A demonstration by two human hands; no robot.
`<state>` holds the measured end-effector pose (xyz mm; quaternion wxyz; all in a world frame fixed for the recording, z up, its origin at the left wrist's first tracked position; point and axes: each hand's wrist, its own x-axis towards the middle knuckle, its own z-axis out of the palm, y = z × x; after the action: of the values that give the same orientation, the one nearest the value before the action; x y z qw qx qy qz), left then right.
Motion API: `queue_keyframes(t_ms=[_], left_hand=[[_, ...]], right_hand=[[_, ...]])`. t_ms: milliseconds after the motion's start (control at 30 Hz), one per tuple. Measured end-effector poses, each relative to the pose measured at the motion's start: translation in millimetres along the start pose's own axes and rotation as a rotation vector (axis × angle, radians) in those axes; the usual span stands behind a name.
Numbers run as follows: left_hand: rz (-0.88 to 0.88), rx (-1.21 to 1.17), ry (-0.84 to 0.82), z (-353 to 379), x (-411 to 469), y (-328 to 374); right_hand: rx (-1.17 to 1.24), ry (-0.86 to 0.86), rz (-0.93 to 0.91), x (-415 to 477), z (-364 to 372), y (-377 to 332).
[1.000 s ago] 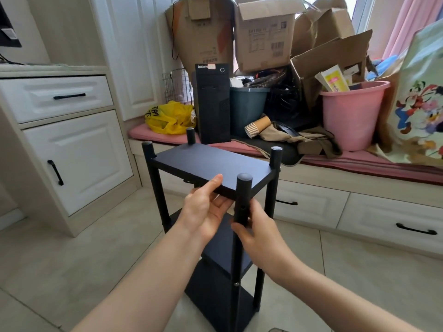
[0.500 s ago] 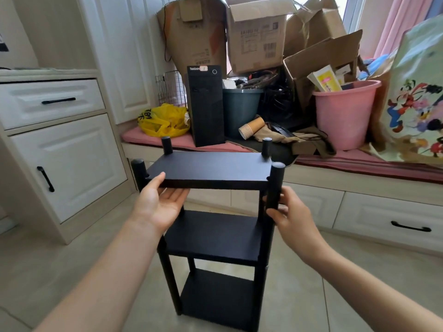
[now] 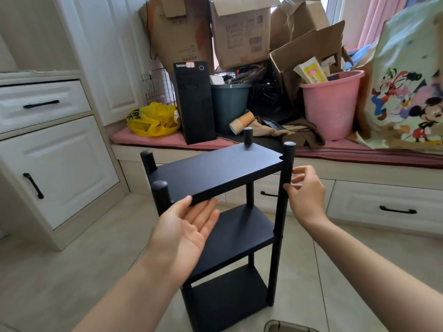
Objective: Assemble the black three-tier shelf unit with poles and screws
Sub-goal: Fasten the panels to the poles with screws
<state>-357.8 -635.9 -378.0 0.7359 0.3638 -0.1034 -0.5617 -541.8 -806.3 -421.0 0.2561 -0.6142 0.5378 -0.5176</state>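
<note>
The black three-tier shelf unit (image 3: 220, 168) stands upright on the tiled floor, its three boards joined by black poles with round caps. My left hand (image 3: 184, 231) lies palm up under the near edge of the top board, fingers straight and the thumb at the edge. My right hand (image 3: 305, 192) is beside the right front pole (image 3: 284, 188), thumb and fingertips touching it just below the top board. The lower part of the near left pole is hidden behind my left hand.
A window bench with a pink cushion (image 3: 148, 142) runs behind the shelf, loaded with a black computer tower (image 3: 194, 101), cardboard boxes (image 3: 239, 32), a pink bucket (image 3: 330, 104) and a yellow bag (image 3: 153, 119). White cabinets (image 3: 55, 168) stand at the left. A grey container edge (image 3: 287, 328) shows at the bottom.
The shelf unit has turned, so its right front pole now faces me. My left hand slid toward the middle of the top board's near edge and my right hand stayed at the right pole.
</note>
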Motion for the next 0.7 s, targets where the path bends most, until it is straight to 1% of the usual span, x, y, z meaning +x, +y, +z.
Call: queue_keyframes(t_ms=[67, 200, 233, 333, 400, 467, 533, 567, 633, 700], left_hand=[[-0.059, 0.118, -0.033, -1.6, -7.1, -3.4], [-0.130, 0.322, -0.031, -13.4, -15.1, 5.3], [-0.141, 0.426, -0.037, -17.9, -17.1, 10.1], [-0.178, 0.914, -0.108, -34.5, -23.6, 29.7], [-0.148, 1.106, -0.106, -45.9, -27.2, 43.7], [-0.035, 1.202, -0.022, -56.1, -27.2, 55.5], [0.104, 1.223, 0.066, -64.8, -21.4, 64.0], [0.145, 1.166, 0.100, -68.4, -17.5, 66.1], [0.167, 0.969, 0.161, -72.4, -6.6, 67.2], [0.145, 0.793, 0.191, -73.0, 5.7, 66.7]], right_hand=[[-0.011, 0.015, 0.053, 0.6, -1.1, 1.4], [0.014, 0.008, 0.144, -2.7, -2.6, -0.9], [0.026, 0.005, 0.156, -4.6, -2.2, -2.8], [0.030, -0.025, 0.161, -14.6, 1.9, -14.8], [0.110, -0.124, 0.214, -26.0, 8.9, -26.1], [0.290, -0.319, 0.354, -40.1, 16.4, -40.9], [0.469, -0.524, 0.491, -52.4, 22.9, -56.4], [0.549, -0.600, 0.535, -57.9, 26.0, -63.1], [0.670, -0.694, 0.567, -66.2, 32.7, -73.4], [0.749, -0.749, 0.578, -72.5, 39.0, -82.3]])
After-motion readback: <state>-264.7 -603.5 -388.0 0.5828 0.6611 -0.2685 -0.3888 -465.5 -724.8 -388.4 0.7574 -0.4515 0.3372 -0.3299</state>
